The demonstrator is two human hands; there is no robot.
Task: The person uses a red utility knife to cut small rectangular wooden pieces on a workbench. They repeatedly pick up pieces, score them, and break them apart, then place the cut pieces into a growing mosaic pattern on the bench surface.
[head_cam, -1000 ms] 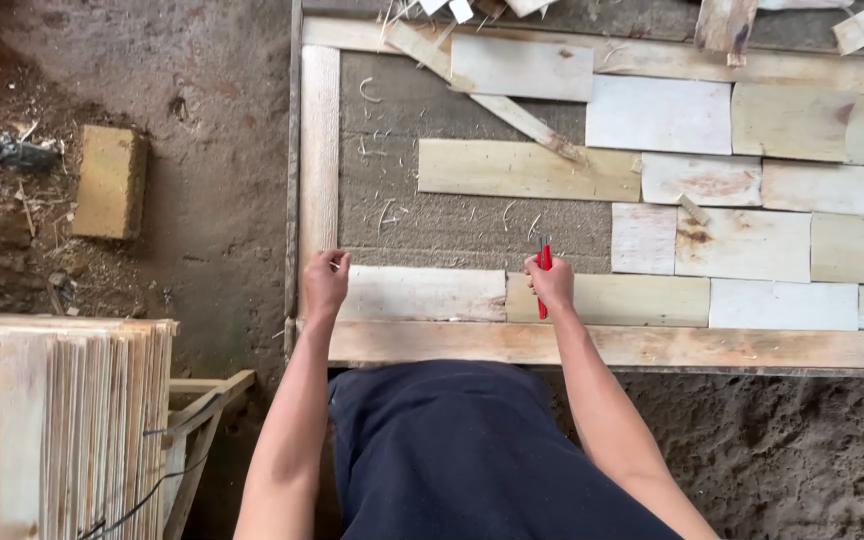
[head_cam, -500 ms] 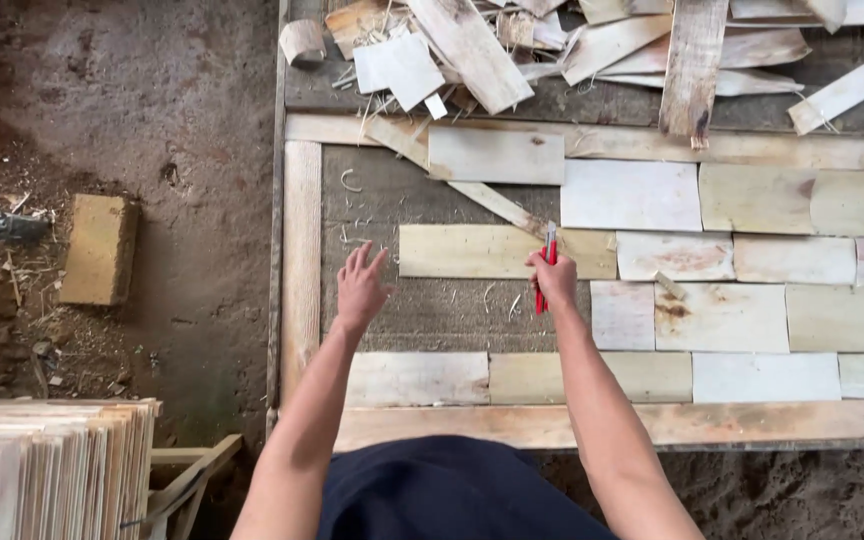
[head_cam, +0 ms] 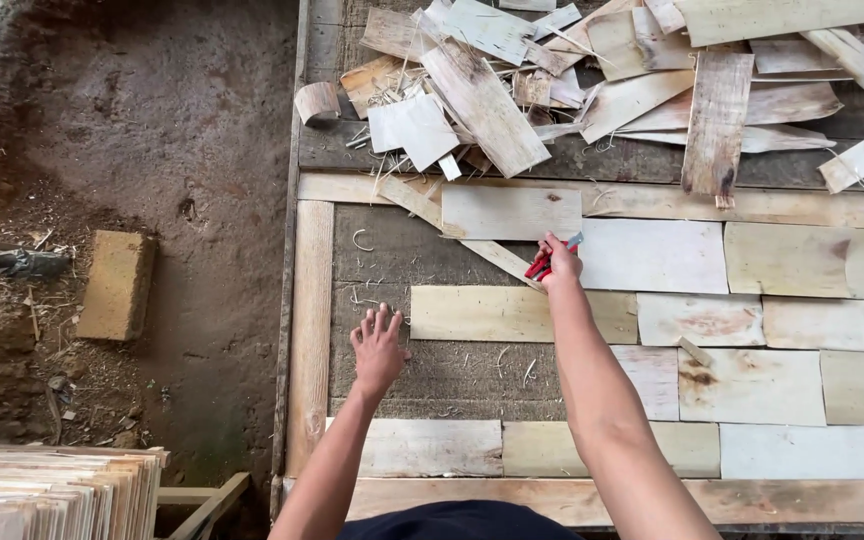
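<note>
Hands have moved up from the near edge of the tabletop [head_cam: 314,330]: the right hand [head_cam: 558,262], closed around a red cutter [head_cam: 542,264], now reaches a thin diagonal strip [head_cam: 472,240], while the left hand [head_cam: 379,346], fingers spread, hovers beside a pale rectangular veneer sheet [head_cam: 492,313].

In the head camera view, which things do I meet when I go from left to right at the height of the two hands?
Yellowish block on the soil → upright frame board → left hand → right hand with a red tool → pale veneer sheet.
</note>
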